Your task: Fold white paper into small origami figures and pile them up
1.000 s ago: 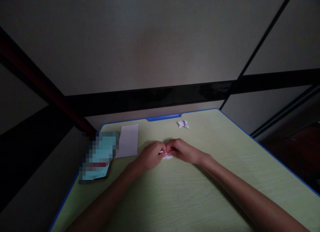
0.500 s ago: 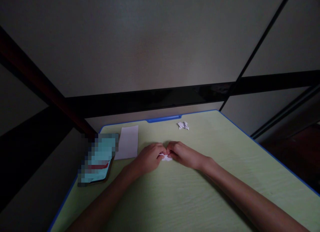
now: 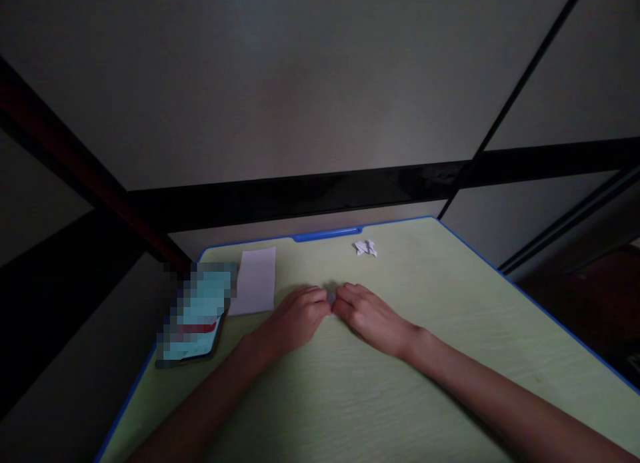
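Note:
Over the middle of the light green table [image 3: 350,396], my left hand [image 3: 301,315] and my right hand [image 3: 367,316] meet almost fingertip to fingertip. Both are closed on a small piece of white paper [image 3: 331,304]. Only a sliver of it shows in the gap between them; my fingers hide the rest, so its folds cannot be made out. Beyond my right hand, near the far edge, lies a small folded white paper piece [image 3: 365,248], apart from both hands.
A white paper sheet [image 3: 256,281] lies flat left of my left hand. Beside it at the table's left edge is a phone-like device [image 3: 205,310] with a lit, partly blurred screen. A blue handle strip [image 3: 327,234] runs along the far edge, close to a panelled wall [image 3: 300,103].
My fingers have curled down over the paper and now cover more of it. My right hand has turned slightly, knuckles up. The other things stay where they were.

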Demonstrator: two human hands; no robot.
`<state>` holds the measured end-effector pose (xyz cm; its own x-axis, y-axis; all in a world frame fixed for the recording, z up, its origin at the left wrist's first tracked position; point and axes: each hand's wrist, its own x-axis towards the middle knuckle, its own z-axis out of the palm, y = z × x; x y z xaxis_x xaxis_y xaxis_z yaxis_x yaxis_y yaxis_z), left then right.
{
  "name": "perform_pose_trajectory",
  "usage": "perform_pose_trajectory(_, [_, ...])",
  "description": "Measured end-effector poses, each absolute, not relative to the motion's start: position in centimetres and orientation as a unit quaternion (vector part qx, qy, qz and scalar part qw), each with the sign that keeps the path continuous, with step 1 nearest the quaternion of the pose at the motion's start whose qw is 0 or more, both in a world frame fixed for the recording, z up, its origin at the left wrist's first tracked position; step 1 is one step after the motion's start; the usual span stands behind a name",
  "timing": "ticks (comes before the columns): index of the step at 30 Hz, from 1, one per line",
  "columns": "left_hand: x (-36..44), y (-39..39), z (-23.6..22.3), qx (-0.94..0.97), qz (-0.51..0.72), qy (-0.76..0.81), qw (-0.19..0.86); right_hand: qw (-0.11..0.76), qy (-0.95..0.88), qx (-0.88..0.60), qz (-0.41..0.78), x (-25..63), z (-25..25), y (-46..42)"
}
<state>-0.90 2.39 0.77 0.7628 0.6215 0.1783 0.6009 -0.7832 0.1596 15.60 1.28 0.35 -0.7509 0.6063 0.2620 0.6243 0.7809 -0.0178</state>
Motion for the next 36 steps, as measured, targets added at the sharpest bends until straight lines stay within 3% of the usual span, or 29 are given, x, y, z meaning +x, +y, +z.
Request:
perform_pose_trajectory(9, [-0.7,2.3,1.3,0.946,0.06,0.319,0.03,0.118,-0.926,-0.342,-0.108,15.4,-0.1,-0.3])
perform_pose_trajectory(19, [0.1,-1.9,2.1,0.942,-0.012,0.335,-0.03,0.104,-0.913,-0.385,-0.089,14.5,0.0,-2.7])
perform_pose_trajectory(23, [1.4,-3.4,1.8,0.919,-0.038,0.382,-0.095,0.154,-0.9,-0.407,0.024,15.1,-0.1,-2.2])
perform_pose_trajectory(27, [1.8,-3.7,1.0,0.916,-0.027,0.383,-0.114,0.288,-0.825,-0.439,0.211,15.8,-0.4,-0.8])
perform_pose_trajectory(31, [1.8,-3.7,0.4,0.912,0.008,0.38,-0.154,0.315,-0.791,-0.457,0.257,15.6,-0.8,0.2])
perform_pose_trajectory(34, [1.3,-2.9,0.3,0.911,0.076,0.387,-0.117,0.316,-0.791,-0.458,0.256,15.5,-1.1,0.4])
perform_pose_trajectory(36, [0.6,-1.9,0.2,0.881,0.172,0.44,-0.03,0.319,-0.787,-0.461,0.256,15.5,-1.1,0.4])
